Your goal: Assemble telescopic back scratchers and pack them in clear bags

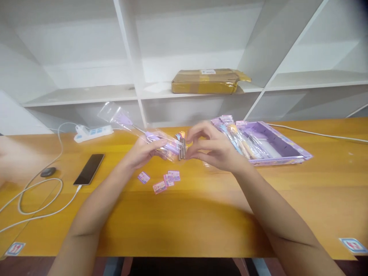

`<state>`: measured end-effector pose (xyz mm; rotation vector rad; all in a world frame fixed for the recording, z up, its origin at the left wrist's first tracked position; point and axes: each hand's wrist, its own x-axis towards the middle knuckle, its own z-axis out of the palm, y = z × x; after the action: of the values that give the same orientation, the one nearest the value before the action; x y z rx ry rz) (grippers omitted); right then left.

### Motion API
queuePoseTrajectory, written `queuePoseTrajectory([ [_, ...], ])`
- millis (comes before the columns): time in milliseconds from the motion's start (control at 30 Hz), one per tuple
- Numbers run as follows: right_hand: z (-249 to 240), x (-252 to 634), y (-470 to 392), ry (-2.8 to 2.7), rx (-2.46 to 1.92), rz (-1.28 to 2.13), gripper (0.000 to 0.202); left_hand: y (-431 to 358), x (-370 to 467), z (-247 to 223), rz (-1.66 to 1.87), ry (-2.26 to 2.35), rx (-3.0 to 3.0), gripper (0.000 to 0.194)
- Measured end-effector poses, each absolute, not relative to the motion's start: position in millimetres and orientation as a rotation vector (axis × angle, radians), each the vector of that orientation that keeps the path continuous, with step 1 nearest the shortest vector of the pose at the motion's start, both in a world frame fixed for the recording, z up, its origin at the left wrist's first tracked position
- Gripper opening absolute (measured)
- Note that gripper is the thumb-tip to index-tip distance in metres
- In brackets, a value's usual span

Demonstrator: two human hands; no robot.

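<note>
My left hand (148,148) is closed around a purple spatula-like tool (151,137) with a thin metal shaft, inside a clear plastic bag (107,111). Its flat head points up and left. My right hand (214,147) is at the bag's right end with thumb and fingers curled in a pinch; whether film or something small is between the fingertips is hard to make out. Between both hands are several small metal sticks (182,147) with blue and orange hand-shaped tops. Below lie several small printed purple-pink cards (160,187) on the wooden table (178,222).
At right stands a purple tray (287,142) with several bagged tools (240,140) in its left part. A taped cardboard box (205,82) sits on the white shelf. To the left are a phone (89,169) on a white cable, a black gadget (48,172) and a power strip (93,133).
</note>
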<state>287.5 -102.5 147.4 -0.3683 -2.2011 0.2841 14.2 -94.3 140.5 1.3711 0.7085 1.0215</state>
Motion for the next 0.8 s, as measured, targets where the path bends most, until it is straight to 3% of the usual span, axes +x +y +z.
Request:
queuePoseTrajectory([
  [500, 139.0, 264.8, -104.0, -2.193, -0.540, 0.503, 0.007, -96.5, 23.0, 125.1, 0.798, 0.765, 1.677, 0.030],
  [800, 132.4, 261.2, -103.0, -2.112, -0.650, 0.628, 0.018, -95.5, 16.0, 130.8, 0.712, 0.786, 1.736, 0.026],
])
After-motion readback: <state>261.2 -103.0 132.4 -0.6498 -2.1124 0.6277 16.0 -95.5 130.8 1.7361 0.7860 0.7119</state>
